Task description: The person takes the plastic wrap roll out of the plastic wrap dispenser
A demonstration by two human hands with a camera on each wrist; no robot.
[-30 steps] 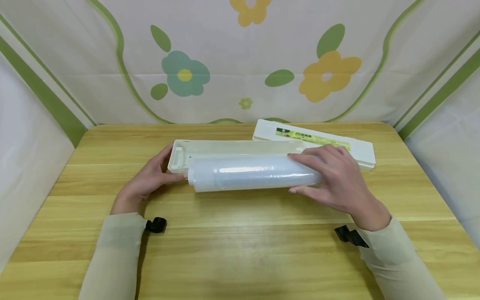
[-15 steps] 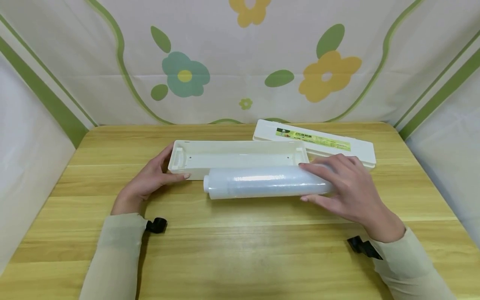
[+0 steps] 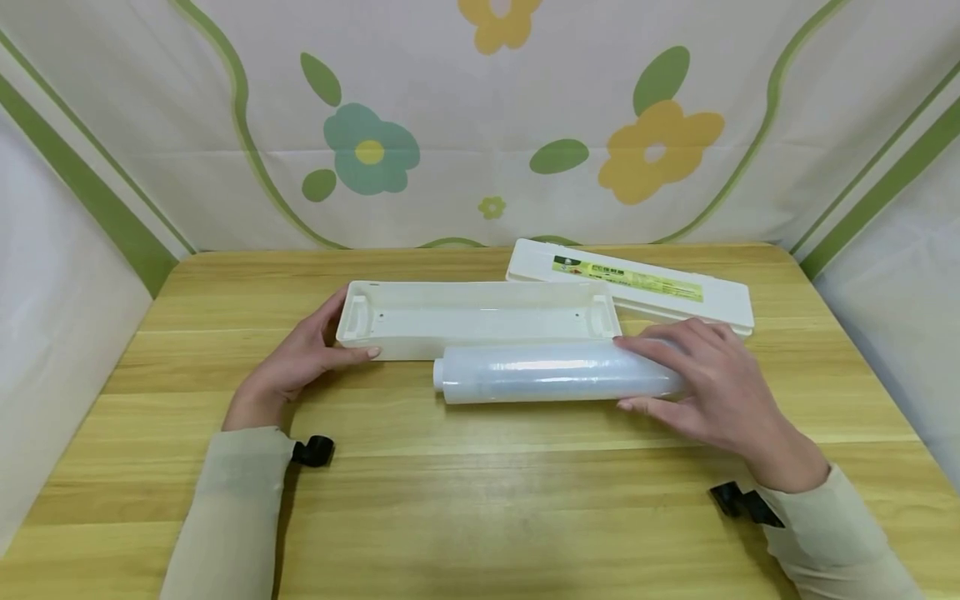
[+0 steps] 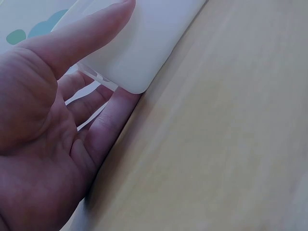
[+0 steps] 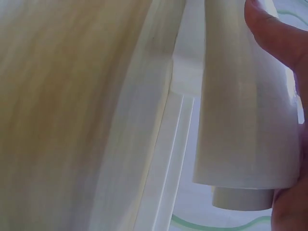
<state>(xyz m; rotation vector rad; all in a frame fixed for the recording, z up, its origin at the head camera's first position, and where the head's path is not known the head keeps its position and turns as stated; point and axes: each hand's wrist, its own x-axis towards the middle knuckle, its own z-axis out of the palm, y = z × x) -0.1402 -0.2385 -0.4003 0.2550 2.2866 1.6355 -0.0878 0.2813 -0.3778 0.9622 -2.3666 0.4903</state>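
A long roll of cling film (image 3: 558, 372) with a white core end lies crosswise in front of an open white box (image 3: 408, 347). My right hand (image 3: 712, 392) grips the roll near its right end, thumb on the near side and fingers over the top. In the right wrist view the film roll (image 5: 250, 110) shows above the wooden surface, its core end sticking out. My left hand (image 3: 296, 360) holds the left end of the box, thumb on the front wall. The left wrist view shows the thumb against the white box wall (image 4: 149, 38) and fingers reaching round its end.
Behind the box to the right, a white lid (image 3: 723, 307) with a green and yellow label lies at a slant. All stand on a wood-grain table (image 3: 480, 500). A white cloth with printed flowers (image 3: 450, 200) hangs behind the table's far edge.
My right hand has moved the cling film roll right and toward me, from over the front of the box, uncovering the box's inside. My left hand has stayed on the box.
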